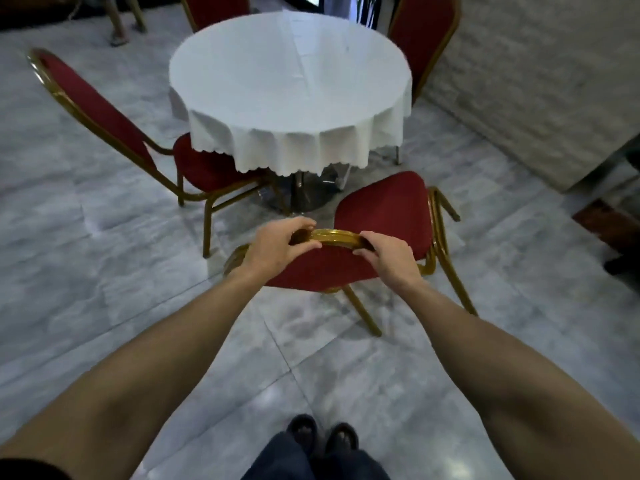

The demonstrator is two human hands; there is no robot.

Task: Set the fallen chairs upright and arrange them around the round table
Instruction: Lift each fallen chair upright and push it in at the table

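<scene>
A red-cushioned chair with a gold frame (381, 209) stands right in front of me, its seat facing the round table (291, 81) with the white cloth. My left hand (273, 247) and my right hand (391, 258) both grip the gold top rail of its backrest, one at each end. Another red chair (104, 112) stands upright at the table's left side, its seat partly under the cloth. Two more red chairs, one at the far left (214, 8) and one at the far right (422, 36), stand upright behind the table.
The floor is grey marble tile. A pale brick wall (536, 81) runs along the right. Dark wooden furniture (613, 230) sits at the right edge. A person's legs (121, 19) show at the top left. My feet (322, 434) are at the bottom.
</scene>
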